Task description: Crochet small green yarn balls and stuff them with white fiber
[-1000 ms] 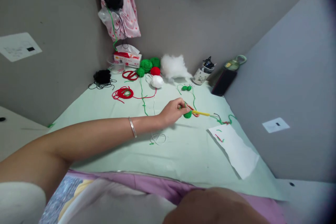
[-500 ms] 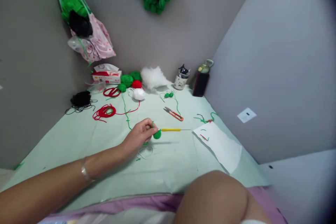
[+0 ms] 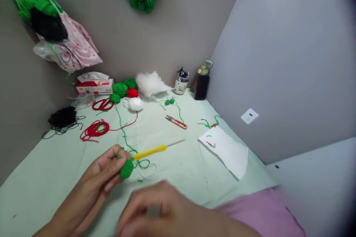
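Note:
My left hand [image 3: 101, 177] pinches a small green crochet piece [image 3: 127, 169] between thumb and fingers, with a loop of green yarn near the fingertips. A crochet hook with a yellow handle [image 3: 150, 152] is joined to the piece, its thin metal end pointing right. Below and nearer, my right hand [image 3: 164, 207] is over the front of the table, apart from the piece. Its fingers are bent but smeared by motion, so their grip is unclear. Green yarn [image 3: 125, 139] trails from the piece toward the back, and loose green and white loops lie beside it.
Orange thread snips [image 3: 176, 122], red scissors [image 3: 102, 104], a red yarn coil [image 3: 96, 129], black yarn [image 3: 63, 117], a white yarn ball [image 3: 135, 104] and stuffing [image 3: 152, 83] lie around. White paper [image 3: 226, 153] lies right. A jar [image 3: 181, 84] and phone [image 3: 201, 87] stand behind.
My left hand has come nearer with the green piece and hook, and the hook now tilts up to the right. My right hand has come into view at the bottom. The view has shifted.

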The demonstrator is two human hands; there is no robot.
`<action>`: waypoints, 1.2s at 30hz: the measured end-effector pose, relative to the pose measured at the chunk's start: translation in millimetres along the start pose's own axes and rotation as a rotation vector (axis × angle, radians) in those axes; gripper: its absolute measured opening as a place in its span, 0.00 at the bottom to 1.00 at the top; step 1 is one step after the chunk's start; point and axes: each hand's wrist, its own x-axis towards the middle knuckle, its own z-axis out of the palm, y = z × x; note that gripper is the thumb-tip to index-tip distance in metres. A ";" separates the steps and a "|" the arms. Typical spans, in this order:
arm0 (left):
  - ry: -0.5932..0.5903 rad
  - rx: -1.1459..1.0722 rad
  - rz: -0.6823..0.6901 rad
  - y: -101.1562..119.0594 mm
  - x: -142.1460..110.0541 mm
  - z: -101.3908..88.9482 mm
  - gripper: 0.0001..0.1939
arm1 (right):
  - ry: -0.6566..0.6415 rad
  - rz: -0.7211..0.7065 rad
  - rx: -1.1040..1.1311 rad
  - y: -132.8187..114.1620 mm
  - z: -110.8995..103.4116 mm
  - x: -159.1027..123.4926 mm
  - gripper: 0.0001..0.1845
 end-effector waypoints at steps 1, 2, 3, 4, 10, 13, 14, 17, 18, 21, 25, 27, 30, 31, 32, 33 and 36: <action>0.008 -0.021 0.030 -1.9 -2.8 5.6 0.14 | 0.032 0.051 0.008 3.9 -12.0 9.8 0.11; -0.034 -0.016 0.043 -4.0 -4.6 12.3 0.15 | 0.080 0.087 0.031 8.1 -23.3 17.4 0.11; -0.074 -0.004 0.075 -6.1 -5.3 19.6 0.15 | 0.141 0.095 0.063 12.0 -32.9 22.7 0.13; -0.116 0.014 0.096 -8.1 -5.0 26.8 0.15 | 0.210 0.065 0.094 15.4 -40.4 25.6 0.17; -0.286 0.037 0.151 -12.6 4.4 54.4 0.11 | 0.397 -0.260 -0.032 18.5 -54.4 23.0 0.09; -0.295 -0.005 0.127 -10.1 6.4 58.5 0.16 | 0.442 -0.304 -0.033 16.8 -55.6 23.5 0.09; -0.295 -0.004 0.135 -9.1 7.1 59.2 0.20 | 0.447 -0.313 -0.026 16.6 -55.6 24.0 0.09; -0.299 0.040 0.184 -6.7 10.0 60.7 0.34 | 0.459 -0.361 -0.021 16.5 -54.6 24.9 0.06; -0.302 0.059 0.206 -6.0 10.9 61.1 0.38 | 0.465 -0.372 -0.029 16.6 -54.1 24.7 0.06; -0.327 0.120 0.235 -3.7 11.8 60.9 0.42 | 0.502 -0.352 -0.050 17.2 -54.2 23.1 0.08; -0.368 0.287 0.232 4.5 12.2 49.2 0.31 | 0.553 -0.263 0.110 14.6 -61.6 20.4 0.03; -0.330 0.415 0.277 14.6 16.9 36.7 0.22 | 0.528 -0.197 0.267 10.3 -68.1 18.4 0.05; -0.196 0.486 0.388 41.0 33.6 9.6 0.08 | 0.451 -0.124 0.466 2.3 -79.8 11.1 0.11; -0.133 0.463 0.400 52.5 41.2 -1.6 0.07 | 0.438 -0.124 0.515 -0.4 -84.1 7.3 0.12; -0.043 0.422 0.423 64.6 49.5 -13.9 0.05 | 0.435 -0.135 0.557 -2.9 -88.4 3.0 0.14; 0.039 0.385 0.421 76.8 57.8 -27.0 0.02 | 0.440 -0.153 0.592 -5.4 -92.7 -1.5 0.15; 0.228 0.245 0.514 108.0 78.1 -65.2 0.03 | 0.474 -0.219 0.638 -11.4 -103.5 -12.6 0.15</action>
